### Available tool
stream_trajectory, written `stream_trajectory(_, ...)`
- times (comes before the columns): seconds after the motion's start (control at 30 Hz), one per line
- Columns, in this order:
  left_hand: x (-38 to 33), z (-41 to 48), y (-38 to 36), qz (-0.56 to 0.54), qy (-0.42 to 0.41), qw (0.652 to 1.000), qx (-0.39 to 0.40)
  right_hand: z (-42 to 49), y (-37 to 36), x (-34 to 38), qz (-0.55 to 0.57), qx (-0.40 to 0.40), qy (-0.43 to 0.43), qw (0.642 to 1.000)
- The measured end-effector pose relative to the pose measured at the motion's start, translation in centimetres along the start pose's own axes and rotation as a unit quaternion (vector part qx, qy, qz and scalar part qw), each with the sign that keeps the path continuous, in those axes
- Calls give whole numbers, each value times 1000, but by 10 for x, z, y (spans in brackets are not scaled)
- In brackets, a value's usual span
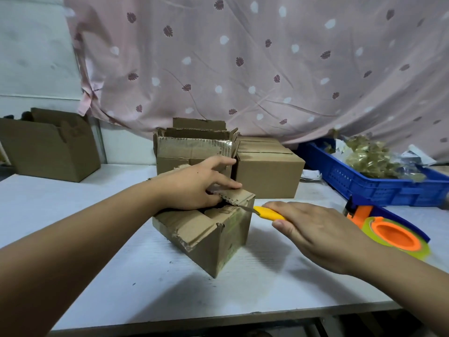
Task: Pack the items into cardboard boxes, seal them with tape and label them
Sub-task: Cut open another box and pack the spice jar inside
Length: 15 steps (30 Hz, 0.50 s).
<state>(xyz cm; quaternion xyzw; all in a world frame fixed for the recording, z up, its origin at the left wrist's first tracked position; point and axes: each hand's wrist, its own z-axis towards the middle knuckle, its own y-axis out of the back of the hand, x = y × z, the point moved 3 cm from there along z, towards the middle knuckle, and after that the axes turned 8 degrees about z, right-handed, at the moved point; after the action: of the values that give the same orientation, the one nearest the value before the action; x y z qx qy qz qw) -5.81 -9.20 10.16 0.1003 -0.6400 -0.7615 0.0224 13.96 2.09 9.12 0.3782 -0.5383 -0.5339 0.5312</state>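
At frame centre on the desk (73, 207) sits a worn box (213, 242). The left hand (194, 186) has its grip pinched on the box's top flap (240, 197). The right hand (320, 234) has its grip clamped on a yellow knife (266, 212), blade at that flap. A closed box (267, 173) crowds just behind, a tape dispenser (393, 233) lies at right, and an open box (51, 147) stands at upper left.

Knife (267, 212) blade against box (211, 239) flap
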Motion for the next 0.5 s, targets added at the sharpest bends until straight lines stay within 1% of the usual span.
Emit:
stream_trajectory(0.13,-3,2,1,43,-36,998,-17,3,-4,-2,-20,-3,6,1000)
stream_trajectory(0.23,-2,3,0,54,-42,998,-19,5,-3,-1,-26,-28,12,999)
stream_trajectory(0.33,-2,3,-1,62,-47,997,-25,7,0,0,-1,-58,3,998)
stream_trajectory(0.5,0,5,-4,60,-48,997,-26,12,1,3,-27,-55,4,998)
